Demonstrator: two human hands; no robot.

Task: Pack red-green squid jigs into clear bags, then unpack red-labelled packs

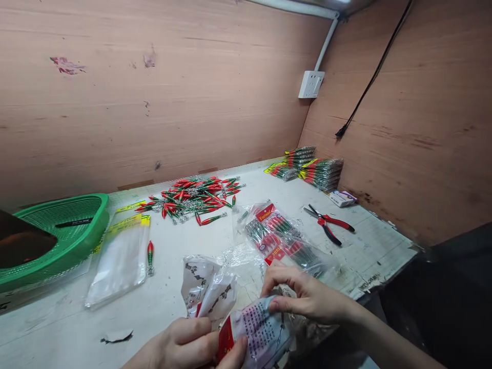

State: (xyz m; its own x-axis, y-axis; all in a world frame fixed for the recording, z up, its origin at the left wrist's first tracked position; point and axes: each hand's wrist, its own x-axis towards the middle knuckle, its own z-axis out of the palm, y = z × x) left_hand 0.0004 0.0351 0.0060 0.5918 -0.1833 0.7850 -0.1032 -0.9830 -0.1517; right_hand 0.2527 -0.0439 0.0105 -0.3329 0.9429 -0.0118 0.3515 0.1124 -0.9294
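Observation:
A printed plastic packet (pixel 265 328), white with dark lettering and a red end, is held low at the table's front edge. My left hand (pixel 196 341) grips its red end, thumb on top. My right hand (pixel 307 294) pinches the packet's upper right edge between thumb and fingers. Just above my left hand, a crumpled white printed wrapper (pixel 207 284) stands up; whether it joins the packet is hidden by my fingers. Behind my right hand lie clear packs of red and green fishing lures (pixel 280 233) with red "Fortune" cards.
Loose red and green lures (pixel 196 197) are heaped at the back, one single lure (pixel 150 256) apart. Left are clear bags (pixel 119 261) and a green basket (pixel 102 215). Right are pliers (pixel 328 223), a small box (pixel 342 198) and stacked lure packs (pixel 323 174) by the wall.

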